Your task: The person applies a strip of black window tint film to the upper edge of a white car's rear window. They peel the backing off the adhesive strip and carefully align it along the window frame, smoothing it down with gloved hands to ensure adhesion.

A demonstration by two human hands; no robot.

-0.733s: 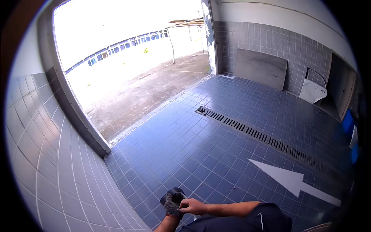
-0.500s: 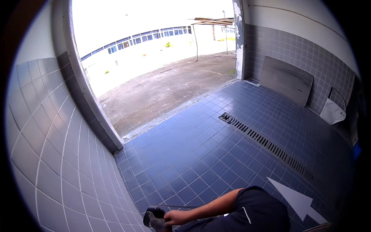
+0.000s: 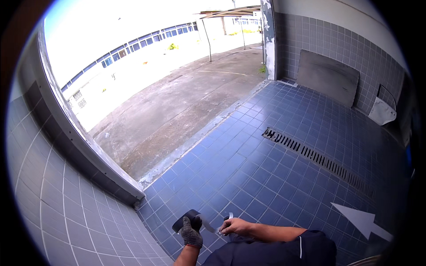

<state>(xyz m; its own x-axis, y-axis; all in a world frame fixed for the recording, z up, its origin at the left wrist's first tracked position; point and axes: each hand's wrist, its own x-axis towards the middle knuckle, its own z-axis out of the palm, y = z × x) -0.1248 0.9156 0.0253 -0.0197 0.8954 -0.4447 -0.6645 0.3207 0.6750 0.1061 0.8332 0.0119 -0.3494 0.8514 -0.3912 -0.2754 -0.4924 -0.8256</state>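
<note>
Right hand (image 3: 237, 227), bare: we see its fingers pinched together at the near end of a pale strip (image 3: 207, 224). Left hand (image 3: 191, 232), in a grey glove: fingers curled firmly around a dark roll (image 3: 179, 223), no gap visible. The strip spans between roll and right hand. We note both hands low, in front of the body, the roll held above the blue tiled floor (image 3: 213, 177). Further out: a slotted drain (image 3: 319, 159), a white arrow (image 3: 361, 219) on the tiles, a grey board (image 3: 328, 77) leaning on the far wall, and a white car door (image 3: 382, 111) beside it.
</note>
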